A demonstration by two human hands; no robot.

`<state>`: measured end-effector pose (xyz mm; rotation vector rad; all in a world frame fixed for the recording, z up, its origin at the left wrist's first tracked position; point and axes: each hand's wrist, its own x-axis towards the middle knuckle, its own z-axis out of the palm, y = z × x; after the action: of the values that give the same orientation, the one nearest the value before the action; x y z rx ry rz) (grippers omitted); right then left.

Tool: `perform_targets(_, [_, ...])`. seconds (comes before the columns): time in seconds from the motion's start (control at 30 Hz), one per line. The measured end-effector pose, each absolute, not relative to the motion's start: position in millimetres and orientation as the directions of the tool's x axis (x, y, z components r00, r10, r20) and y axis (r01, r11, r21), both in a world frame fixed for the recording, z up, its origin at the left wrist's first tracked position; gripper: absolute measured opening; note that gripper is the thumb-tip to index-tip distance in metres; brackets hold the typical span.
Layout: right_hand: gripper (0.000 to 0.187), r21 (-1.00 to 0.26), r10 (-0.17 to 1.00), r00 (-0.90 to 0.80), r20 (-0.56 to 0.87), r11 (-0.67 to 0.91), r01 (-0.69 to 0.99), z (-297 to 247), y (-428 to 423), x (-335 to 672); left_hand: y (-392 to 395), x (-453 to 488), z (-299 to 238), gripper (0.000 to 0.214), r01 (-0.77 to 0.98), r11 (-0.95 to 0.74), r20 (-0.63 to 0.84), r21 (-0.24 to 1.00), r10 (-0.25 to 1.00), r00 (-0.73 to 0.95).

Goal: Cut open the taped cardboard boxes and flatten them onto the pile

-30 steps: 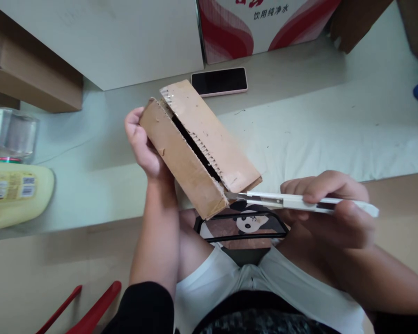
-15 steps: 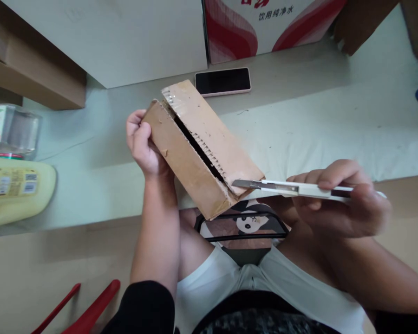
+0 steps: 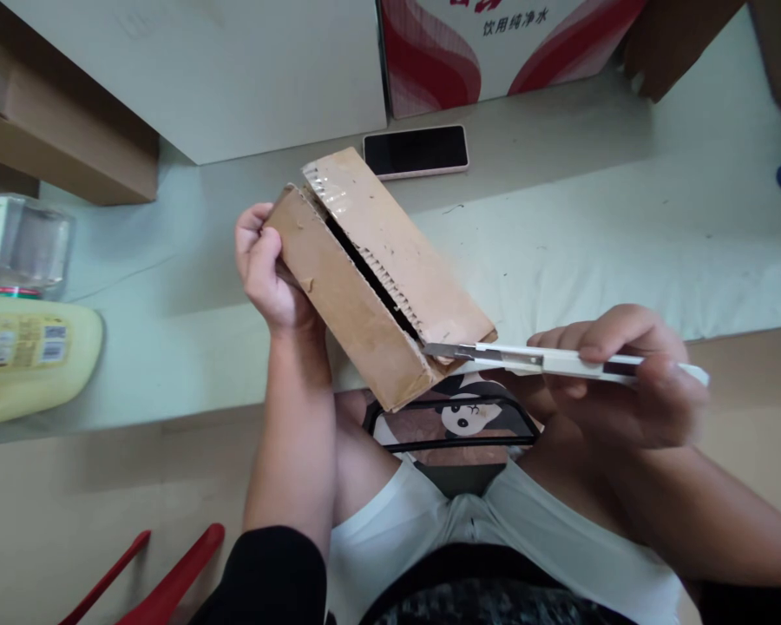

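A brown cardboard box (image 3: 351, 304) is tilted above the table's front edge, a dark slit running along its top seam with ragged, torn edges. My left hand (image 3: 266, 273) grips the box at its far left end, thumb on the near side. In my right hand (image 3: 631, 373) is a white box cutter (image 3: 560, 360), held with its blade out and pointing left. The blade tip meets the near right end of the slit. Whether the tip has gone into the cardboard, I cannot tell. Clear tape glints at the box's far end.
Behind the box lies a phone (image 3: 416, 151) on the pale green tabletop (image 3: 592, 234). A white box (image 3: 266, 78) and a red-and-white carton (image 3: 514, 52) stand at the back. At left are a yellow bottle (image 3: 39, 356) and a clear container (image 3: 29, 239).
My right hand has moved slightly left and down with the box cutter, bringing the blade tip from the top flap to the slit's end. The box and my left hand have hardly moved.
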<state>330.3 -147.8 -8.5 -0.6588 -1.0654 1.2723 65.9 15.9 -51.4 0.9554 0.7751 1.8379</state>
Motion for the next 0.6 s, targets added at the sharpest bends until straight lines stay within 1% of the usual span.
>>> perform_targets(0.17, [0.026,-0.869,0.962,-0.035,0.271,0.229,-0.438,-7.6,-148.0,327.8,15.6,66.5,-51.7,0.030,-0.414,-0.406,0.302,0.815,0.907,-0.295])
perform_targets(0.37, [0.026,-0.851,0.950,0.019,0.312,0.288,-0.439,-2.7,-142.8,329.4,16.5,66.2,-54.7,0.030,-0.421,-0.401,0.315,0.814,0.913,-0.260])
perform_targets(0.47, [0.026,-0.845,0.951,0.004,0.308,0.275,-0.459,-2.9,-141.8,330.5,17.1,65.0,-56.7,0.031,-0.424,-0.402,0.326,0.811,0.914,-0.243])
perform_targets(0.6, [0.029,-0.862,0.955,-0.007,0.297,0.265,-0.433,-6.4,-145.9,328.9,17.0,65.2,-56.7,0.030,-0.403,-0.414,0.338,0.816,0.908,-0.248])
